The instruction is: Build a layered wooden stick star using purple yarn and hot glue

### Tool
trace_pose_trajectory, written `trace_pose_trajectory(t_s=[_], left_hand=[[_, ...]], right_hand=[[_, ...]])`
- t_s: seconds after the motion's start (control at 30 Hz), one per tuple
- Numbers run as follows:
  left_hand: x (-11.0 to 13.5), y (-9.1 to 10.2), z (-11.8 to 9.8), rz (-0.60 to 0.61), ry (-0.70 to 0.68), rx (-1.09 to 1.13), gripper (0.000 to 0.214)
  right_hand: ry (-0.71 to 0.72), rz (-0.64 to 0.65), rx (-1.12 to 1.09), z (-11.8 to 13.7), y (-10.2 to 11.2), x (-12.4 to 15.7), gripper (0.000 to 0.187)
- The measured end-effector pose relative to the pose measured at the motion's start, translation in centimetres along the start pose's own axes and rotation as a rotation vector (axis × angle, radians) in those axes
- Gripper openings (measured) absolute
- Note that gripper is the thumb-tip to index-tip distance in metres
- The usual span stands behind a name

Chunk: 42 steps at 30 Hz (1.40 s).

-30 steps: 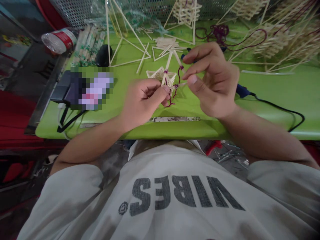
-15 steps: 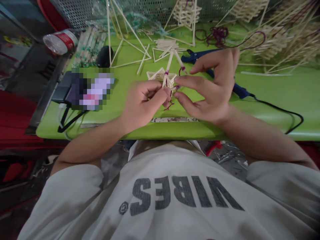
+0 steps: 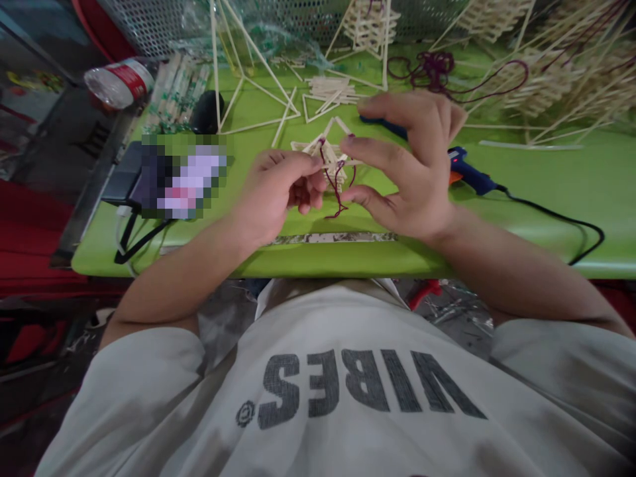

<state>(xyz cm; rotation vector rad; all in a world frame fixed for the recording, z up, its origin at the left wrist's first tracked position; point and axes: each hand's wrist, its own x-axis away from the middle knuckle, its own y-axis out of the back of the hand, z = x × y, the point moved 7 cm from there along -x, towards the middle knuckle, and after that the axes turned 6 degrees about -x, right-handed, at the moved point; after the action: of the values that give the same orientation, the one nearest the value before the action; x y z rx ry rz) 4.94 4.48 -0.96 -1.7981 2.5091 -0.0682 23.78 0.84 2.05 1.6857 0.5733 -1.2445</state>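
Frame (image 3: 354, 163): I had it between my hands, over the green table (image 3: 541, 199).
Left hand (image 3: 271, 189): my thumb and forefinger pinched the frame at its left side.
Right hand (image 3: 415, 165): my thumb and forefinger stood wide apart at its right side; whether they touched it, I could not tell.
Thread (image 3: 340, 197): purple, it dangled from the frame.
Glue gun (image 3: 470, 173): it lay beyond my right hand, partly hidden.
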Motion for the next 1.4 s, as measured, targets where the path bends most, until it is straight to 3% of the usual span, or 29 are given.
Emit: trace_pose_trajectory(t_s=[0.1, 0.2, 0.33, 0.43, 0.53, 0.63, 0.77, 0.87, 1.0, 1.13, 1.27, 1.4], left_hand=[[-0.1, -0.1, 0.4, 0.057, 0.045, -0.021, 0.036], [0.2, -0.4, 0.0, 0.099, -0.049, -0.099, 0.045], [1.9, -0.1, -2.2, -0.098, -0.365, -0.288, 0.043], [3.2, -0.3, -3.3, -0.195, -0.495, -0.498, 0.038], [3.6, -0.2, -3.4, -0.227, -0.477, -0.591, 0.04], [3.4, 0.2, -3.4, -0.253, -0.437, -0.652, 0.035], [3.0, 0.1, -3.2, -0.196, -0.424, -0.665, 0.019], [2.9, 0.1, -3.2, -0.176, -0.398, -0.652, 0.018], [3.0, 0.1, -3.0, -0.159, -0.37, -0.628, 0.019], [3.1, -0.4, -3.3, -0.125, -0.489, -0.622, 0.03], [3.1, -0.9, -3.5, -0.114, -0.637, -0.725, 0.044], [3.1, -1.0, -3.4, -0.128, -0.669, -0.779, 0.049]], right_hand=[[-0.075, 0.005, -0.044, -0.4, 0.0, 0.1, 0.042], [-0.087, -0.046, 0.008, -0.4, 0.4, 0.0, 0.028], [0.003, -0.129, 0.081, -0.5, 0.7, -0.3, 0.034], [0.035, -0.163, 0.071, -0.9, 0.8, -0.4, 0.033], [0.005, -0.16, 0.037, -0.9, 0.9, -0.3, 0.029], [-0.088, -0.065, -0.019, -0.8, 0.7, -0.2, 0.032], [-0.151, 0.014, -0.099, -0.6, 0.5, 0.0, 0.033], [-0.127, 0.009, -0.089, -0.2, 0.5, 0.0, 0.033], [-0.207, 0.096, -0.042, -0.5, 0.1, 0.3, 0.037], [-0.254, 0.155, -0.046, -0.9, -0.2, 0.8, 0.034], [-0.171, 0.112, -0.107, -0.6, 0.0, 1.0, 0.027], [-0.128, 0.081, -0.099, 0.1, 0.5, 0.7, 0.031]])
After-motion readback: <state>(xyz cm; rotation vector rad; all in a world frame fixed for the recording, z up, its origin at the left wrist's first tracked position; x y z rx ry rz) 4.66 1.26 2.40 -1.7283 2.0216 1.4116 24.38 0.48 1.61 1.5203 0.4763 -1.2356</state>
